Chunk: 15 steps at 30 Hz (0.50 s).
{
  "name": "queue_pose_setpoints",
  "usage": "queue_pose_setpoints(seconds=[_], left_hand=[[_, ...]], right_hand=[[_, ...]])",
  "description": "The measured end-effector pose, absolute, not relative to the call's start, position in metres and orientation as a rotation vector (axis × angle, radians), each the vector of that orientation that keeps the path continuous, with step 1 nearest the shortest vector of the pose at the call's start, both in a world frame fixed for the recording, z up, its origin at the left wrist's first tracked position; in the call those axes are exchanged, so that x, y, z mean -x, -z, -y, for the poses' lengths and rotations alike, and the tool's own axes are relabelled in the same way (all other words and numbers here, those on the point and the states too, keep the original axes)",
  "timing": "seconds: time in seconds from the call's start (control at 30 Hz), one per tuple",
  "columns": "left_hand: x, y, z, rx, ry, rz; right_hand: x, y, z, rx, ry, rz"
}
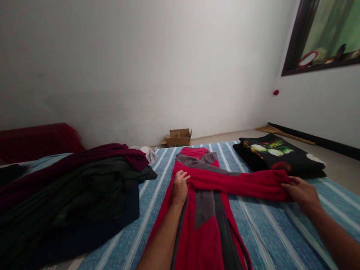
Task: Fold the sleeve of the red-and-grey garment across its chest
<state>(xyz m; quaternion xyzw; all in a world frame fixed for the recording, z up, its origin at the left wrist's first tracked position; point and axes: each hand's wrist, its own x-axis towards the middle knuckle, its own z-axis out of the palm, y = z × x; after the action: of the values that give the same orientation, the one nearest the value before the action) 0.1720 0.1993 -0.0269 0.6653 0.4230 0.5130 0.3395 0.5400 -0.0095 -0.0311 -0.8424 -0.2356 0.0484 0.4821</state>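
Observation:
A red and grey jacket [206,228] lies lengthwise on a blue striped bedsheet [157,187], its body narrowed and one sleeve stretched out to the right. My left hand [180,187] rests on the jacket near the shoulder end of that sleeve, fingers extended and apart. At the far end of the sleeve, my right hand [303,193] pinches the cuff between thumb and fingers. The collar end of the jacket points away from me, toward the wall.
Dark green and maroon clothes [107,176] are heaped on the left. A folded black garment with a printed pattern [277,152] lies at the right. Beyond the bed's far edge stands an open cardboard box [178,138]. A red object [39,138] is at the far left.

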Motion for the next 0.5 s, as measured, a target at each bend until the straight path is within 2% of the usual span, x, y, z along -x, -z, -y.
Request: queue_pose_setpoints(seconds=[0.1, 0.23, 0.5], left_hand=[[-0.177, 0.031, -0.197, -1.794, -1.312, -1.165], [-0.179, 0.026, -0.195, -1.928, -1.210, -1.271], [-0.186, -0.027, -0.229, -2.326, -0.789, -1.454]], right_hand=[[-0.539, 0.049, 0.012, 2.102, -0.225, 0.498], [-0.530, 0.051, 0.017, 1.908, -0.327, 0.368], [-0.522, 0.036, 0.024, 1.801, -0.480, 0.244]])
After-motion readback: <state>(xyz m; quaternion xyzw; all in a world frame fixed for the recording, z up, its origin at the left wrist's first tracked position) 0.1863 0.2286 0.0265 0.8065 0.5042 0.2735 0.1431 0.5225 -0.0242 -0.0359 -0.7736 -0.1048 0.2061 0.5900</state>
